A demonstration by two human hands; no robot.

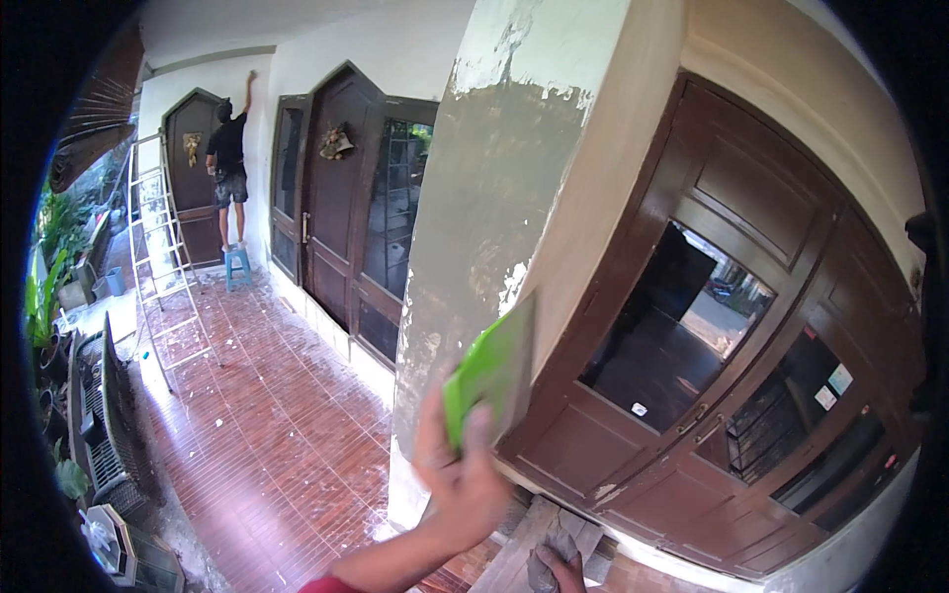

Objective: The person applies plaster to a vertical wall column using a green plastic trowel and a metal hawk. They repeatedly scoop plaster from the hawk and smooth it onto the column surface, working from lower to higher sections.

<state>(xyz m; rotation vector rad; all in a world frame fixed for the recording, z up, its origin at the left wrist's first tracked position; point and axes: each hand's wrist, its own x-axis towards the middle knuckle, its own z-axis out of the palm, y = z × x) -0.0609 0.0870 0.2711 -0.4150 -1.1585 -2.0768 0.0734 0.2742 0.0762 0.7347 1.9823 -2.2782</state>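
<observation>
My left hand (463,489), at the end of an arm with a red sleeve edge, is closed on a putty knife (489,371) with a bright green handle and a wide grey blade. Blurred by motion, the blade overlaps the edge of a pillar (494,188); whether it touches cannot be told. Grey coating covers much of the pillar, with pale, flaking patches near the top and along the edges. Low at the bottom edge, my right hand (566,571) is closed round a grey lump (556,544) whose kind I cannot make out.
Wooden planks (524,553) lie below my hands. Brown doors (732,326) with glass panes stand at right. A person (229,158) stands on a blue stool (237,268), one arm raised to the wall. A ladder (163,257) and plants (44,296) line the left; pale flakes dot the tiled floor (287,415).
</observation>
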